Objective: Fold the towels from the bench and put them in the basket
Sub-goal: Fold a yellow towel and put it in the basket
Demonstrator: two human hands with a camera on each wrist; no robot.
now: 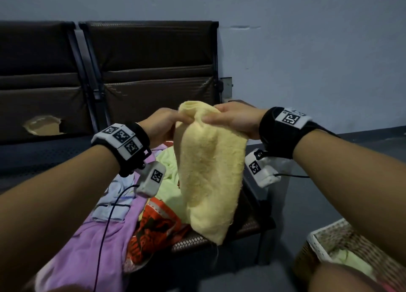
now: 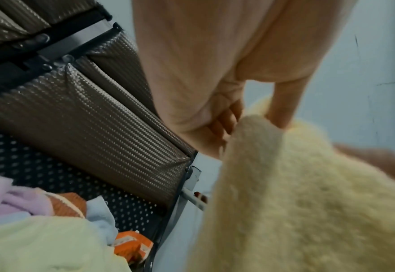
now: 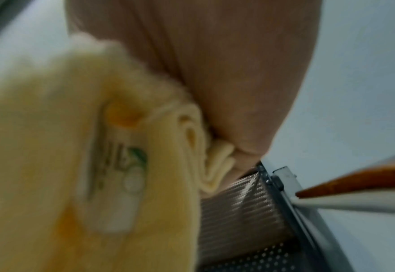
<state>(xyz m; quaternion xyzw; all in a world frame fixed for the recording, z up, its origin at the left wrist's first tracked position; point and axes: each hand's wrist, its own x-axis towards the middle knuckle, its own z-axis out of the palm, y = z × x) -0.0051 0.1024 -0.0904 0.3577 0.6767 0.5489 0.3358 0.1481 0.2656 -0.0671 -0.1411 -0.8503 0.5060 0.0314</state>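
The left hand (image 1: 161, 121) and the right hand (image 1: 232, 118) both pinch the top edge of the yellow towel (image 1: 208, 171), close together above the bench (image 1: 44, 155). The towel hangs straight down from them, long axis vertical. The basket (image 1: 316, 245) stands low on the right side, nearer to the right hand.

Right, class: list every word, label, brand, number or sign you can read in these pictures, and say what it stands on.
No text can be read in any view.
Label on the yellow towel: print and a green mark, too blurred to read.
Wristbands on the left hand and right hand: square black-and-white coded markers, no letters or numbers.
Orange towel: a pattern, no legible words.
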